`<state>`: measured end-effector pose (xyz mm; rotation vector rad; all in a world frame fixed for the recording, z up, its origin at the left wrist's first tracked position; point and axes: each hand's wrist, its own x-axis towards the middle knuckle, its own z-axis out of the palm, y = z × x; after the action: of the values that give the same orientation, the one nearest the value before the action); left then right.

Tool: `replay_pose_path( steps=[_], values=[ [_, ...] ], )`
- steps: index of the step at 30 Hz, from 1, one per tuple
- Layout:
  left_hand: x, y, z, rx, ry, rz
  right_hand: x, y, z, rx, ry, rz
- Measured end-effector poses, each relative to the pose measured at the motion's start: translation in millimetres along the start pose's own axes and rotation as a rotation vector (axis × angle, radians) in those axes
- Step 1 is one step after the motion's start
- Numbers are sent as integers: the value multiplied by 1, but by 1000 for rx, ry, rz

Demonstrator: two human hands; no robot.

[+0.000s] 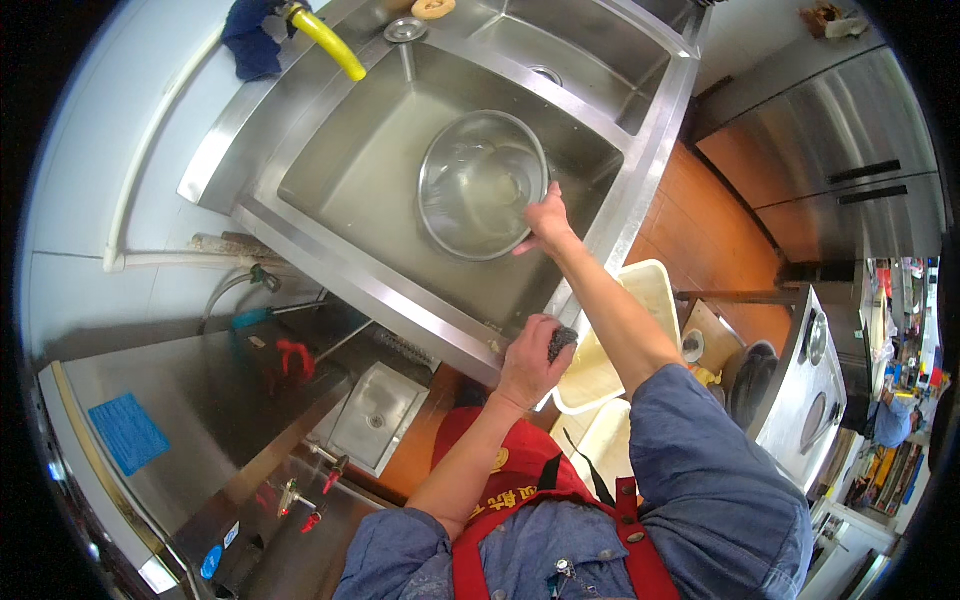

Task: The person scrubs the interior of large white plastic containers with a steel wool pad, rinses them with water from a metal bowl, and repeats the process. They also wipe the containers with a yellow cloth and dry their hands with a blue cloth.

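Observation:
A large round stainless steel bowl [480,187] with some liquid in it is in the near basin of a steel sink [360,289]. My right hand [547,221] grips the bowl's rim on its near right side, thumb and fingers around the edge. At the sink's front corner, my left hand [531,356] is closed around a steel wool scouring pad [561,343]. Cloudy water appears to stand in the basin around the bowl. A yellow hose [326,41] ends over the basin's far left edge, and a metal drain strainer [406,30] sits on the far rim.
A second basin [562,56] adjoins on the far side. Cream plastic tubs [652,285] stand below the sink's right edge. At the right are a steel cart [799,397] and steel cabinet doors [847,142]. Red-handled taps [335,474] are at lower left. A person [892,420] is far right.

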<state>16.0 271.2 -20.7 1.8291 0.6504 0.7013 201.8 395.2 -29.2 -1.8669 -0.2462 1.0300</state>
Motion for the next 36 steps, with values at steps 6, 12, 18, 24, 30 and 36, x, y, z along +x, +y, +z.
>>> replay_pose_path(
  steps=[6, 12, 18, 24, 30, 36],
  values=[
    [8, -2, 7, -33, -5, 17, -29, -18, -53, 423, -262, 116],
    [2, -11, 21, 131, -34, -21, -124, -29, -132, 603, -209, 71],
    [-20, -55, 18, 218, -206, 16, -261, 28, -219, 743, -24, -24],
    [-5, -14, 42, 215, -49, 14, -375, 169, -271, 851, 343, 104],
    [-3, -22, 43, 384, -107, 114, -453, 357, -287, 1030, 747, 403],
    [-8, -31, 42, 556, -83, 273, -486, 537, -319, 921, 950, 675]
  ],
)
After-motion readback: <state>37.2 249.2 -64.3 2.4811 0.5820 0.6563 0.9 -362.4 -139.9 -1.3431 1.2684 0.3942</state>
